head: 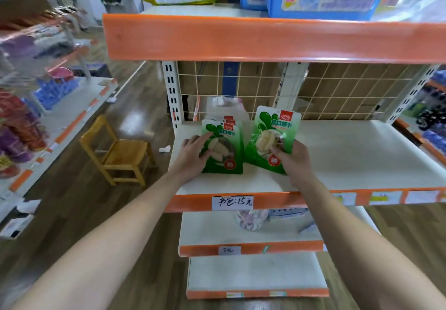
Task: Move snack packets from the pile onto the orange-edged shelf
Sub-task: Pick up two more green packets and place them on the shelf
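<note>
A white shelf with an orange front edge (362, 155) stands in front of me. Near its left end lies a small stack of green-and-white snack packets (225, 155). My left hand (193, 154) rests on the stack's left side, fingers spread over the top packet. Just right of the stack, my right hand (293, 161) grips the lower right part of another green snack packet (272, 133), holding it tilted upright with its bottom edge at the shelf surface.
A wire grid (337, 88) backs the shelf. A white plastic bag (224, 107) sits behind the stack. An orange-edged shelf above (265, 39) carries boxes and bags. Lower shelves (251, 237) hold small items. A small wooden chair (118, 150) stands on the floor at left.
</note>
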{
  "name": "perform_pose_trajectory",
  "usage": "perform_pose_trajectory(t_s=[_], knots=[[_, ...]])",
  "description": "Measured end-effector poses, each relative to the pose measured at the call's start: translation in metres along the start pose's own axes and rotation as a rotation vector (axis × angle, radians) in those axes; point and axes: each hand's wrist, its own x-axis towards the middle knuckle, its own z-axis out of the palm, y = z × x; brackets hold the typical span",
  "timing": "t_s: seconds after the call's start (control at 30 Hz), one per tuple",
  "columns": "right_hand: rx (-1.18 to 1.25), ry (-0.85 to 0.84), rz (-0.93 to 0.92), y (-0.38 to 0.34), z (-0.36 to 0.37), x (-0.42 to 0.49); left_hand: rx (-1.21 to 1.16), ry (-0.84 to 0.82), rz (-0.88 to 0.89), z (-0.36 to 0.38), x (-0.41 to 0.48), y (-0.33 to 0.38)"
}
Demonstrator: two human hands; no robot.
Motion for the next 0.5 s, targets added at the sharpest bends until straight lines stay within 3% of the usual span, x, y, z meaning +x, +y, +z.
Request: perform_pose_trajectory(t_s=[0.5], knots=[[-0.031, -0.004, -0.026, 0.007, 0.002, 0.005, 0.154, 0.054, 0.039, 0.012, 0.013, -0.007]])
